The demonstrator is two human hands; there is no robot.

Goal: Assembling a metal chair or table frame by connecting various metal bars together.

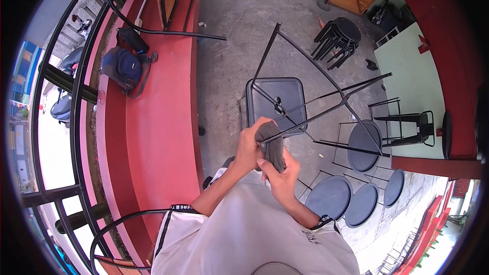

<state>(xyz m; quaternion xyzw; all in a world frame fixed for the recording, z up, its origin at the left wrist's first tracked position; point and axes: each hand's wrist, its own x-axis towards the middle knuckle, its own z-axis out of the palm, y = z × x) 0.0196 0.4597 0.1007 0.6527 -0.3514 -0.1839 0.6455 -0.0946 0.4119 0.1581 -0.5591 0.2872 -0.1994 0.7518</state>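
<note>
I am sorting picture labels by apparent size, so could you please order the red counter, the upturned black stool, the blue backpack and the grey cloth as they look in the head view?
1. red counter
2. upturned black stool
3. blue backpack
4. grey cloth, nearest the camera, so flattered.

No packages, signs or screens anywhere I can see. Only label-like things: a small white printed mark on the black cuff of my left sleeve (179, 207), a white one on the black cuff of my right sleeve (324, 219), and a small dark printed mark on my white shirt (310, 238) near the right shoulder. Too small to make out.
</note>
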